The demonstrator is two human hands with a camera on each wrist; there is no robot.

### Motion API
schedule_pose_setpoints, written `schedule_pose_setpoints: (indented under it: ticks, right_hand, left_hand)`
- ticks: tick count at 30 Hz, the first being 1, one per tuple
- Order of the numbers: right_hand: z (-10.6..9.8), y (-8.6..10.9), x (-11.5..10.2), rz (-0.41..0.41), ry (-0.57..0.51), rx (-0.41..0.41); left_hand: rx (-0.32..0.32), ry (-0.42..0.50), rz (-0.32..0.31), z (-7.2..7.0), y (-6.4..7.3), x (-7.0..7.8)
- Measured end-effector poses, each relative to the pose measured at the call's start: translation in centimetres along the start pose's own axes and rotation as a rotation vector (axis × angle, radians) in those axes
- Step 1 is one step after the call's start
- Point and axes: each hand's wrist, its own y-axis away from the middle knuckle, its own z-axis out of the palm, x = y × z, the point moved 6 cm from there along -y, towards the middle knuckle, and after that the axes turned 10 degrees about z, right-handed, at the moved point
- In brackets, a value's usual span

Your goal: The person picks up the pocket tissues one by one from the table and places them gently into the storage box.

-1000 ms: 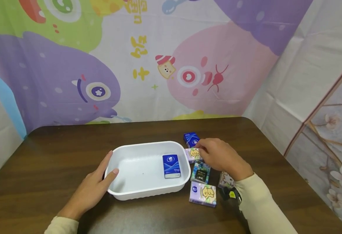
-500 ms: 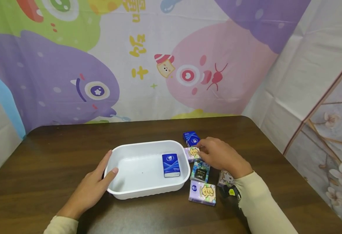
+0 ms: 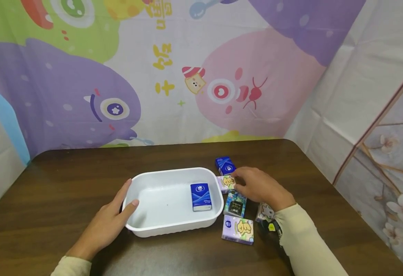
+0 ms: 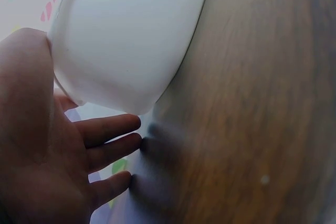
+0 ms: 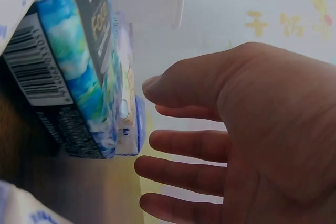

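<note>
Toward the front of the brown table (image 3: pixel 170 253), a purple pack (image 3: pixel 237 230) lies flat, well apart from either hand. Left of it, the left hand (image 3: pixel 101 222) rests on the end of the white tray (image 3: pixel 153 205), thumb laid over the rim, the other fingers straight and unclenched. Inside the tray, toward its right end, a blue pack (image 3: pixel 201 196) lies flat. A dog-print pack (image 3: pixel 265 212) sits near the right wrist, partly hidden by the sleeve (image 3: pixel 305 237). Just outside the tray's right end comes a dark pack (image 3: pixel 235 203), and beyond it a second purple pack (image 3: pixel 223 184), right at the fingertips of the right hand (image 3: pixel 261 188). That hand is loose and grips nothing, its fingers spread; whether they touch the pack I cannot tell. Farther back lies another blue pack (image 3: pixel 224 165), and past the table hangs a cartoon cloth (image 3: pixel 174 126)
</note>
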Motion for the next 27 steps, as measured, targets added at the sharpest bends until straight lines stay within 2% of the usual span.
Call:
schedule_pose_setpoints:
  ticks: [15, 27]
  right_hand:
    - [0.9, -0.3, 0.2, -0.038, 0.014, -0.024]
    - [1.5, -0.6, 0.4, -0.009, 0.017, -0.041]
  left_hand:
    - [-0.006, -0.002, -0.012, 0.1, 0.0, -0.2]
    - [-0.004, 0.002, -0.008, 0.1, -0.1, -0.2]
